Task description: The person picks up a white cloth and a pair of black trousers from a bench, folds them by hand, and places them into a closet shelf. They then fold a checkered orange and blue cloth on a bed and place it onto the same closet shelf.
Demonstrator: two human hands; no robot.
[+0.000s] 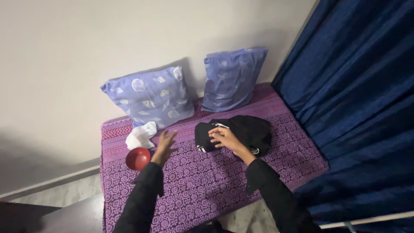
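A black garment point(248, 131) with white trim lies bunched on a bed covered by a purple patterned spread point(202, 181). My right hand point(225, 138) rests on the garment's left part, fingers curled over the cloth. My left hand point(164, 144) hovers open over the spread, fingers apart, holding nothing. It is between the garment and a white crumpled cloth point(141, 135). A red bowl point(137, 159) sits just left of my left wrist near the bed's edge. Both arms wear black sleeves.
Two blue pillows with pale shell prints lean on the white wall, one larger point(148, 97) and one upright point(233, 77). A dark blue curtain point(362, 108) hangs along the bed's right side. Pale floor point(56, 198) shows left of the bed.
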